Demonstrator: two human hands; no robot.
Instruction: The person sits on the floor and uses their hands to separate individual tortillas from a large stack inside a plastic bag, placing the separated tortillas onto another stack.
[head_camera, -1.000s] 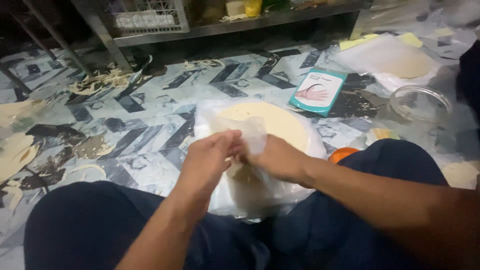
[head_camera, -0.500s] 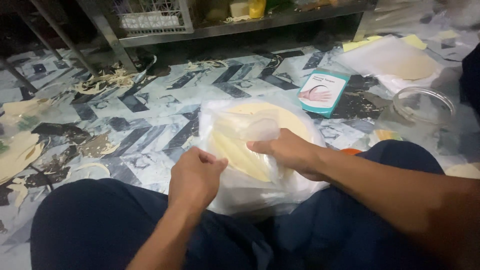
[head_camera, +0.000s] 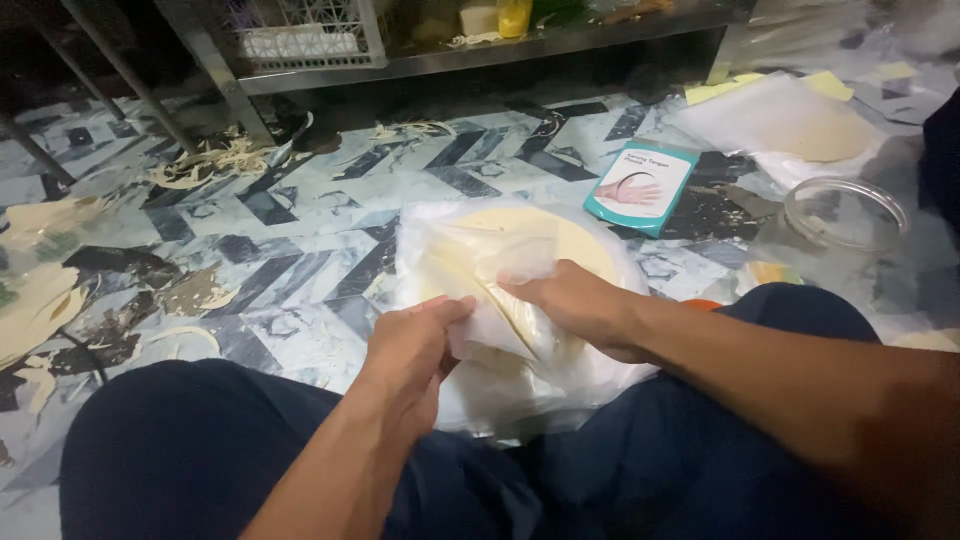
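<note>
Work at an early stage, judging by how things lie: stack of pale round dough sheets sitting in its clear plastic bag on the patterned tile floor, just ahead of the knees, apparently thick and mostly whole. Left hand closed in a pinch, thumb and fingertips gripping a fold of thin plastic film at the near edge of the stack and lifting it a little. Right hand laid flat across the top of the stack, fingers stretched toward the film and partly tucked beneath it; impossible to tell whether gripping a sheet or merely pressing down. No sheet seen fully free of the stack, so the peeling looks begun but not finished for this layer, with many layers below. Farther off, at upper right, a second pile of sheets on white wrapping, well apart from the hands, perhaps already handled. Near it, a teal flat box and a clear round lid. Dough scraps strewn by the foot of a metal shelf.
</note>
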